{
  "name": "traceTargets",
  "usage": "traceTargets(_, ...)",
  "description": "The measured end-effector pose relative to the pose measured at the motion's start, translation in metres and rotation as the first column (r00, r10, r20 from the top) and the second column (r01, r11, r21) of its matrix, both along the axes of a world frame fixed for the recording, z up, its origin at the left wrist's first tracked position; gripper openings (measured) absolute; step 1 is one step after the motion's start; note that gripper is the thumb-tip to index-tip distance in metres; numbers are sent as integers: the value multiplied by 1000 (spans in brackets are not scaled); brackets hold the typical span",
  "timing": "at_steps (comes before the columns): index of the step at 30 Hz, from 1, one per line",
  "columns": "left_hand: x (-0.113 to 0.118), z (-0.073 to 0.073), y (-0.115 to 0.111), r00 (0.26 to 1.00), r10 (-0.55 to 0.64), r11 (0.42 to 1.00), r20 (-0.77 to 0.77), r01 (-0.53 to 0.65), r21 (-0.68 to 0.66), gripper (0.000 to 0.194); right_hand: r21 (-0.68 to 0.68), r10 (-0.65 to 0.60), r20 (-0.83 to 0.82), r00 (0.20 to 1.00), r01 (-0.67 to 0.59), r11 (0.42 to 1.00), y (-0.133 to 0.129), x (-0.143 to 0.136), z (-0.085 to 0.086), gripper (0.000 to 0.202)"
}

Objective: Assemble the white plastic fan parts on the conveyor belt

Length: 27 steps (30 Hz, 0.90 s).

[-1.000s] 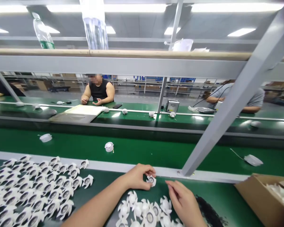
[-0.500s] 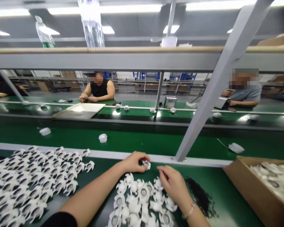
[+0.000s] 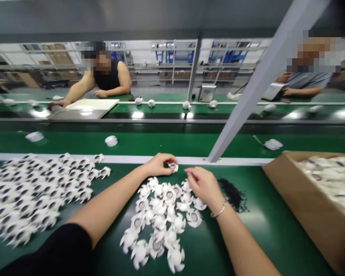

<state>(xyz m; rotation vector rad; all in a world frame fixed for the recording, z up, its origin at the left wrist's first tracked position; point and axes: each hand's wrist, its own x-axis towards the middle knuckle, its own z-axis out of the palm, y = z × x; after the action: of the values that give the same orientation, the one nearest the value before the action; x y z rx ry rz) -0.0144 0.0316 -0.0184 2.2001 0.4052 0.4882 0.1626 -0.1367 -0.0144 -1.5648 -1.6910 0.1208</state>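
My left hand pinches a small white fan impeller by its edge, with the ring in its middle facing up. Just to the right, my right hand has thumb and forefinger pressed together; anything between them is too small to make out. A loose heap of white impellers lies below both hands, some hub up and some ring up. Beside my right wrist is a pile of tiny black pieces. Many more impellers stand in close rows at the left, ring side up.
A cardboard box of white parts stands at the right. A slanted grey post rises behind my right hand. White round parts lie on the green conveyor beyond the metal rail. Two co-workers sit across the line.
My view has tilted down, so everything sits higher. My hands keep their pinched poses, the impeller still in the left. The co-worker across on the left has stretched an arm out to a conveyor part.
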Motion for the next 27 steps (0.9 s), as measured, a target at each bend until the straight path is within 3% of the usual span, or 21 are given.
traceTargets(6,1,4,3,999,-31,998,17,30,64,28,49,-42,79,996,38,998,-1,-6,6,26)
traceTargets(9,0,6,2,998,5,997,-59,0,75,27,53,-59,63,996,56,997,-3,-10,5,27)
traceTargets(16,2,10,-5,990,75,994,-120,-64,90,28,-7,-4,-42,999,4,1000,-1,-22,-10,28)
traceTargets(27,1,2,3,983,99,988,-154,-79,130,26,151,-90,19,996,86,985,8,-26,-21,26)
